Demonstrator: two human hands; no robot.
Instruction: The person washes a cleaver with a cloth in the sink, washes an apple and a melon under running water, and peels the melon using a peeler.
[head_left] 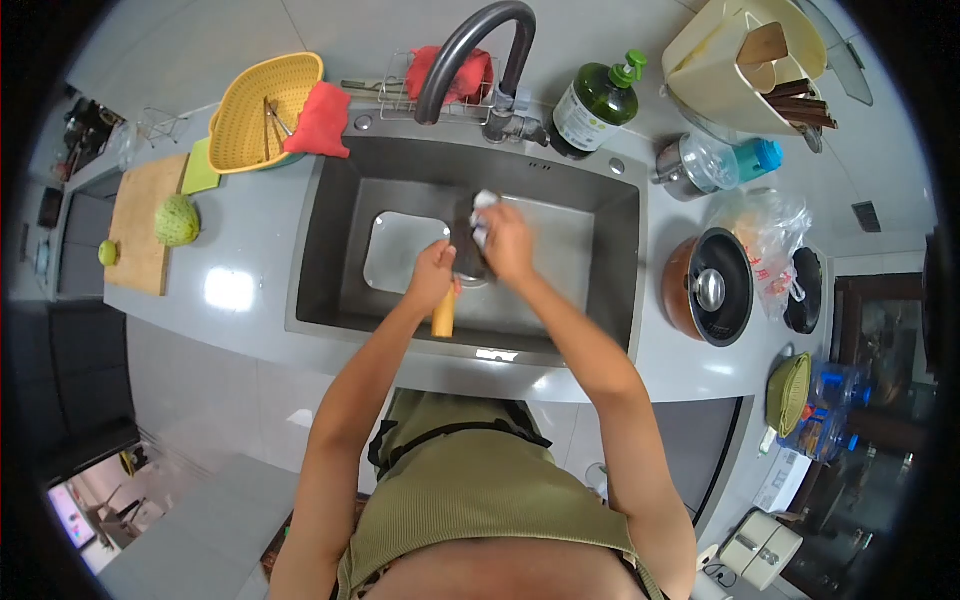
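Over the dark sink (330, 270), my left hand (432, 272) is closed on a knife (443, 315) near its yellow handle, which points toward me. The knife's dark, wide blade extends away between my hands. My right hand (507, 240) is closed around a white cloth (483, 215) at the right side of the blade. A whitish rectangular tray (392, 255) lies on the sink bottom, left of the blade. The curved faucet (460, 60) arches above the sink's back edge.
Left of the sink are a yellow basket (235, 110) with a red cloth (320, 122), a green fruit (177, 221) and a cutting board (145, 230). A green pump bottle (595, 110) stands behind; a pot (682, 290) and plastic bag (765, 235) sit at right.
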